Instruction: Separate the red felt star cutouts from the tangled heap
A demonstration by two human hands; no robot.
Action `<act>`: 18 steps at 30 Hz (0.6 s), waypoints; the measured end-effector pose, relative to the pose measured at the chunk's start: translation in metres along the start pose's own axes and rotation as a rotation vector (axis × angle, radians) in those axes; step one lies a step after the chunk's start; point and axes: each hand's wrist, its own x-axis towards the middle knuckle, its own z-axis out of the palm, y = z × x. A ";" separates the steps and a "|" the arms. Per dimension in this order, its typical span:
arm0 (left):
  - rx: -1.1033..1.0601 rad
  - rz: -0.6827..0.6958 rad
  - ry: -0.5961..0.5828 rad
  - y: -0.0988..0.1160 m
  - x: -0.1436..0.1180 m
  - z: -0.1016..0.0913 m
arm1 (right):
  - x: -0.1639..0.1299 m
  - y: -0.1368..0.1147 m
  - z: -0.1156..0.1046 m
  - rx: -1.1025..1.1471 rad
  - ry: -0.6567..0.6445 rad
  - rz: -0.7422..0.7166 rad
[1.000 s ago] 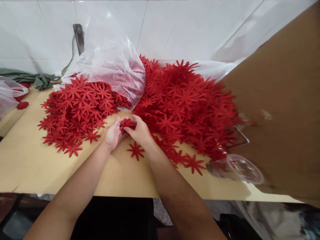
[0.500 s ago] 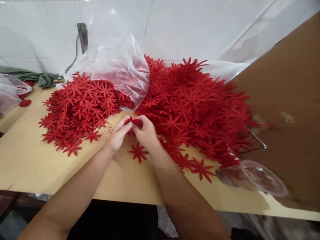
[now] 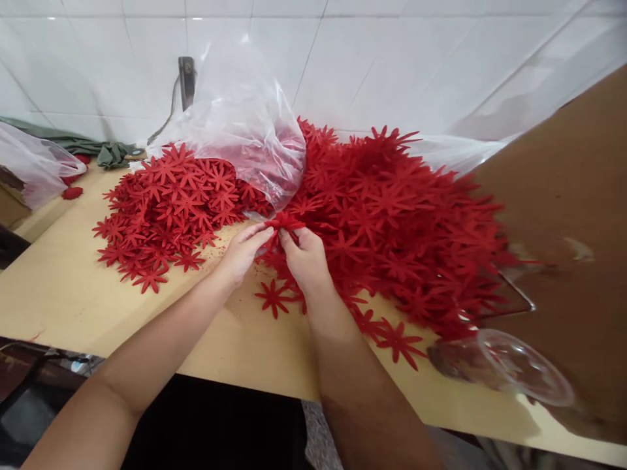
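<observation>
My left hand (image 3: 241, 253) and my right hand (image 3: 306, 256) meet at the middle of the table, fingertips pinching one red felt flower (image 3: 283, 223) between them. Left of the hands lies a flat spread of red flowers (image 3: 166, 209). A much bigger heap of red flowers (image 3: 392, 215) rises to the right, touching my right hand. A single flower (image 3: 273, 298) lies on the pale wooden table (image 3: 59, 294) just below my hands.
A clear plastic bag (image 3: 240, 124) drapes over the back of the left pile. A brown cardboard sheet (image 3: 568, 228) stands at the right, a clear plastic lid (image 3: 509, 369) at its foot. Another plastic bag (image 3: 29, 166) and green cloth (image 3: 110, 153) lie far left. White tiled wall behind.
Both hands have lifted the flower slightly up and away toward the piles; my fingers have shifted from cupping it to pinching it at the tips. The camera view drifted.
</observation>
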 end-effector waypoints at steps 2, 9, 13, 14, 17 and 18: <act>-0.053 -0.009 -0.030 -0.006 0.005 0.000 | 0.000 0.001 -0.001 -0.041 0.010 -0.010; 0.026 0.029 -0.091 -0.017 0.004 -0.012 | -0.002 0.004 -0.003 -0.146 -0.016 0.045; 0.121 0.113 -0.136 -0.018 0.003 -0.015 | -0.005 0.006 0.003 -0.181 -0.014 0.011; 0.141 0.123 -0.118 -0.018 0.004 -0.015 | -0.006 0.007 0.004 -0.191 0.000 -0.004; 0.161 0.128 -0.076 -0.020 0.007 -0.016 | -0.006 0.008 0.004 -0.279 0.095 -0.057; 0.162 0.122 -0.067 -0.020 0.007 -0.016 | -0.005 0.008 0.003 -0.295 0.121 -0.066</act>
